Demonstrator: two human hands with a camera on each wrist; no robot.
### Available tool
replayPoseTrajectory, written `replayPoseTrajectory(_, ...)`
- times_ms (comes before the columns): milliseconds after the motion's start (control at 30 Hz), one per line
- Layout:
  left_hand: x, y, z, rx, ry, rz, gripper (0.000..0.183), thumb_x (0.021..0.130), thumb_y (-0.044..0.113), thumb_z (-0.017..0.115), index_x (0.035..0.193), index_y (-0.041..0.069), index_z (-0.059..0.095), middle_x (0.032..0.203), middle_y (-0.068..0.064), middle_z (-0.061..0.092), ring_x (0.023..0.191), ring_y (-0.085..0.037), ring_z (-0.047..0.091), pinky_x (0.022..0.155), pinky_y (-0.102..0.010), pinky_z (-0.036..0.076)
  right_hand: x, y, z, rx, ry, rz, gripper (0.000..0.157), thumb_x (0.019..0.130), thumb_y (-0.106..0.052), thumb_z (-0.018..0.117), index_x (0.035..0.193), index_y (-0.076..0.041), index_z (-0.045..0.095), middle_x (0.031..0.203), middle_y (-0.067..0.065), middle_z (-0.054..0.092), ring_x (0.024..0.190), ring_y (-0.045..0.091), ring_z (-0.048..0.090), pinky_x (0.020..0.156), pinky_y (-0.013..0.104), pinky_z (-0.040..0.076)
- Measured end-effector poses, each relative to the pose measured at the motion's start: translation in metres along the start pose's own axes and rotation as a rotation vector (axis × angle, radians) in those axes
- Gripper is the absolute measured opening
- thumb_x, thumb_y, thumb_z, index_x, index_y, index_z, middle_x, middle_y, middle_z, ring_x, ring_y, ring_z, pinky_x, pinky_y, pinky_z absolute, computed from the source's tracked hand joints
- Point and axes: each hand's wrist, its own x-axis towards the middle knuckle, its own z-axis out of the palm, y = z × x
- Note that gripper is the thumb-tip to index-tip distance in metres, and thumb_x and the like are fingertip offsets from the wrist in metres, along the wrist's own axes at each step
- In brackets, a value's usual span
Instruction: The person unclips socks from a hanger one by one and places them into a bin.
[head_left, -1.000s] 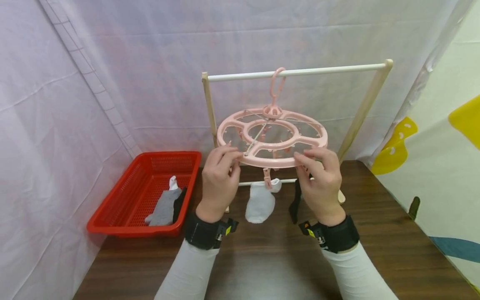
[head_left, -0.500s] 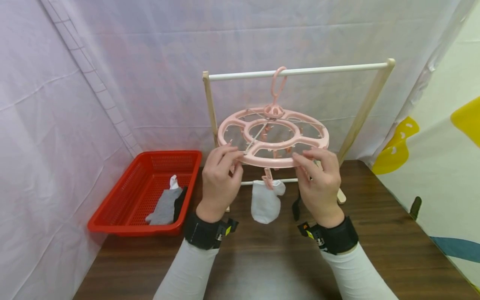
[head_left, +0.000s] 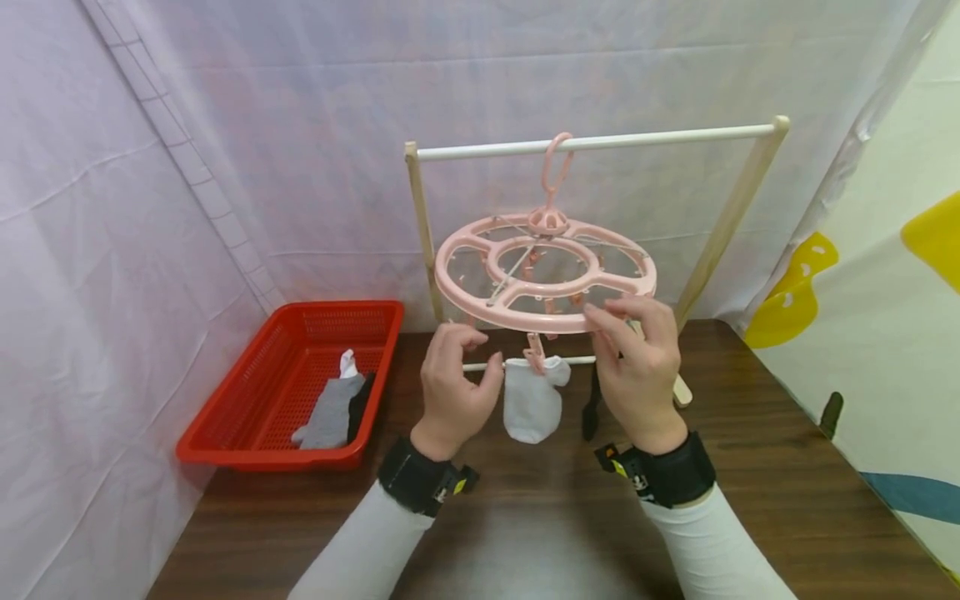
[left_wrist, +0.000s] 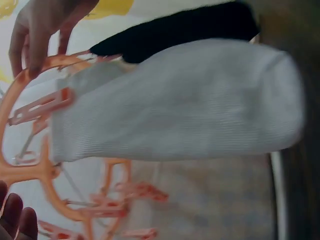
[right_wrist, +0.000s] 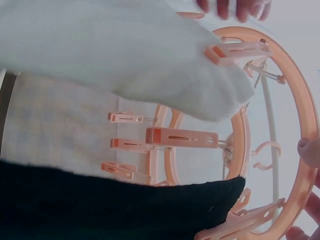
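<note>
A pink round clip hanger [head_left: 525, 319] hangs by its hook from a white rod. My right hand [head_left: 641, 371] pinches the front right of its rim between thumb and fingers. My left hand [head_left: 459, 392] is off the rim, just below its front left, fingers loosely bent and nothing in them. Between the hands a white sock [head_left: 532, 404] dangles from a pink clip [left_wrist: 42, 106] that bites its cuff. A black sock [right_wrist: 100, 205] hangs from another clip near my right hand, which partly hides it in the head view.
A red basket [head_left: 262, 458] on the left holds a grey sock [head_left: 330, 417], a black piece and a white piece. The white rod [head_left: 675, 139] rests on wooden posts standing on the dark table [head_left: 750, 467]. A white curtain [head_left: 315, 167] closes off the back.
My left hand has let go of the hanger's rim and dropped slightly down and to the right. The right hand stays on the rim. The white sock has swung a little to the right.
</note>
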Motion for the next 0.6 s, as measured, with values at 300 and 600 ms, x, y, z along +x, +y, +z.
replayPoseTrajectory(300,-0.03,-0.008,0.023,-0.456,-0.388,-0.486,0.057,0.077,0.014,0.081,0.127,0.008,0.054,0.118,-0.013,0.066,0.103,-0.021,0.064,0.082,-0.035,0.055,-0.001,0.0,0.001,-0.005,0.006,0.003,0.023,0.074,0.001,0.079,0.095,-0.008,0.078,0.096,0.021,0.065,0.095,0.042,0.057,0.084,0.049,0.045)
replayPoseTrajectory(600,-0.044,-0.003,0.035,-0.452,-0.421,-0.654,0.035,0.075,0.014,0.083,0.107,0.01,0.069,0.099,-0.009,0.072,0.08,-0.014,0.066,0.068,-0.032,0.056,-0.001,-0.001,0.001,-0.004,0.009,0.011,0.022,0.074,0.002,0.078,0.095,-0.007,0.078,0.096,0.021,0.065,0.095,0.041,0.057,0.085,0.049,0.045)
